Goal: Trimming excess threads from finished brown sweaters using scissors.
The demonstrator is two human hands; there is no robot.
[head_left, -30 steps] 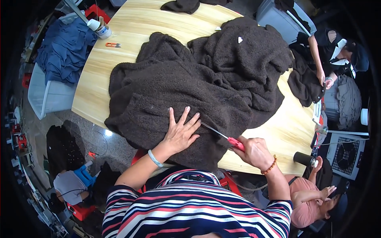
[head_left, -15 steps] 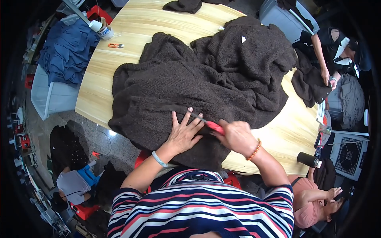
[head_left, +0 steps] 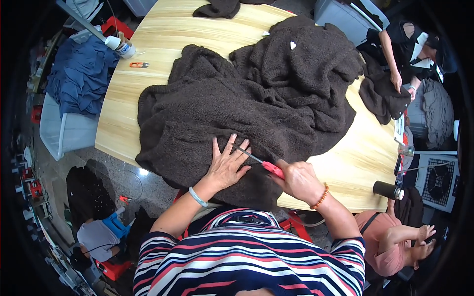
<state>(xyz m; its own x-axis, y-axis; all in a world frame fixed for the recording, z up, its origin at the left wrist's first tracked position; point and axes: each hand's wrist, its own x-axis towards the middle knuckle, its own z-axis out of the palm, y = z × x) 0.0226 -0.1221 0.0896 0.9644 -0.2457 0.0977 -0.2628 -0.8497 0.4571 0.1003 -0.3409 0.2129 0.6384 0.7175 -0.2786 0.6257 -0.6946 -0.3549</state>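
A large dark brown knitted garment (head_left: 207, 111) lies bunched across the table's near side, its lower edge hanging over the front rim. My left hand (head_left: 227, 163) presses flat on it with fingers spread, a pale bangle at the wrist. In my right hand (head_left: 298, 180), fingers are wrapped round a red-handled tool (head_left: 270, 168) with a slim dark metal shaft. That shaft points left and its tip is at the fingers of my left hand, against the knit. Whether the shaft has one blade or two I cannot make out.
On the wooden table (head_left: 121, 106) lie orange thread snips (head_left: 138, 64), near a white container (head_left: 123, 48). A black bottle (head_left: 386, 190) is by the right edge. Blue cloth (head_left: 81, 71) fills a bin at left. Co-workers sit at right; one handles dark knitwear (head_left: 382, 96).
My right hand and the red-handled tool have shifted slightly right and down. The tool's shaft now shows longer beside my left fingers. My left hand stays nearly in place.
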